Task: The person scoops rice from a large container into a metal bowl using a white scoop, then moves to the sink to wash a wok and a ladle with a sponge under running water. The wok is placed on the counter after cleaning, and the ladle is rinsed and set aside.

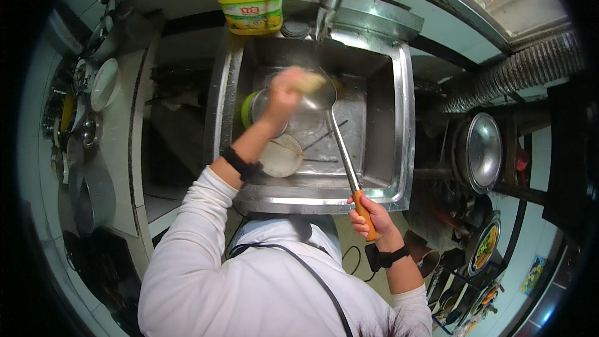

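Note:
My left hand (282, 96), blurred, presses a yellowish sponge or scrubbing pad (309, 83) against the rounded head of a long-handled metal ladle or turner (345, 150). My right hand (372, 219) grips its orange-brown wooden handle over the front rim of a stainless steel sink (380, 121). The utensil's head is partly hidden behind the left hand and sponge. Below my left wrist, a round pale dish (281, 157) rests in the sink, with thin sticks, probably chopsticks (323, 136), beside and across it. A green-edged round container (246, 108) is mostly covered by my left hand.
Behind the sink stand a yellow detergent bottle (252, 4) and a metal faucet (324, 21) reaching over the basin. A white bowl (105, 85) and other dishes line the left counter. To the right are a metal basin (485, 153) and a ribbed duct (514, 72).

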